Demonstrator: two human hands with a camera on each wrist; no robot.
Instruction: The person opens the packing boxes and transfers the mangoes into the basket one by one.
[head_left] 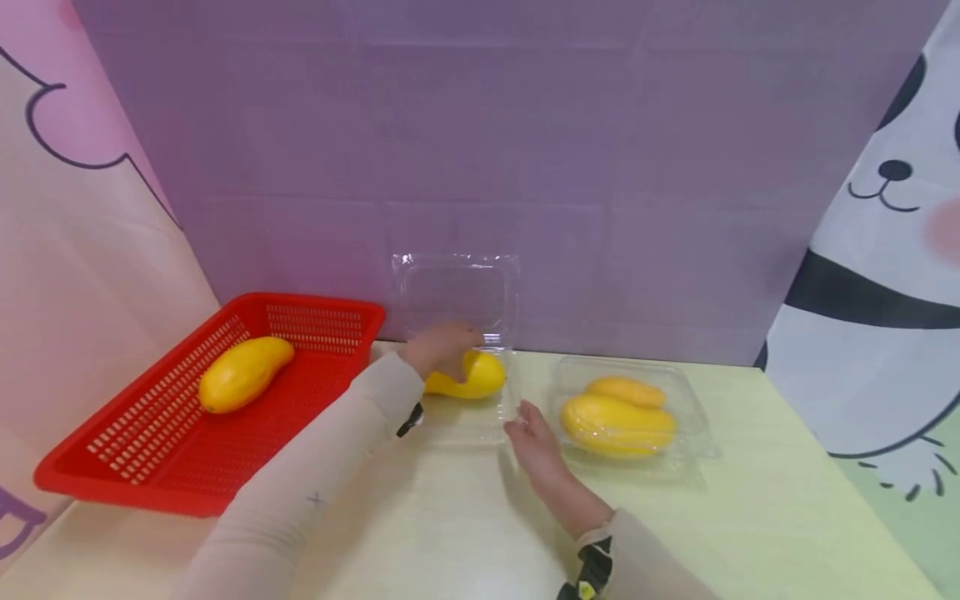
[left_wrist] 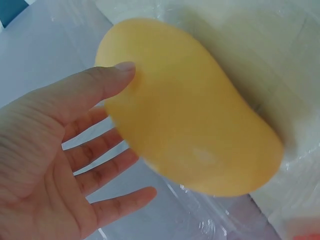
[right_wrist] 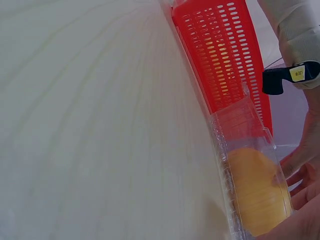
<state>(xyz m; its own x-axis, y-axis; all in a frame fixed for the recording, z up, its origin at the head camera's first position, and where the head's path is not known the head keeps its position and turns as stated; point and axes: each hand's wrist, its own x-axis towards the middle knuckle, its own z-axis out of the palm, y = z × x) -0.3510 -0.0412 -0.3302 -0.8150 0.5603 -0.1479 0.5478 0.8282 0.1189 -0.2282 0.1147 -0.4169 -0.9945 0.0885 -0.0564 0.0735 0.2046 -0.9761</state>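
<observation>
In the head view my left hand [head_left: 441,350] holds a smooth yellow mango [head_left: 482,377] in the open clear plastic clamshell box [head_left: 461,429]. Up close in the left wrist view, the thumb lies on the upper face of the mango [left_wrist: 195,120] and the fingertips reach behind its edge. The box's lid [head_left: 453,296] stands up against the back wall. My right hand [head_left: 542,454] grips the front right corner of this box. Through its clear side the mango [right_wrist: 257,192] shows in the right wrist view.
At the left stands a red perforated basket [head_left: 300,433] with one more yellow mango [head_left: 243,375] inside. A second clear box [head_left: 693,408], its lid down over two yellow mangoes [head_left: 618,425], sits at the right. A purple wall [head_left: 510,150] rises behind the table [head_left: 787,500].
</observation>
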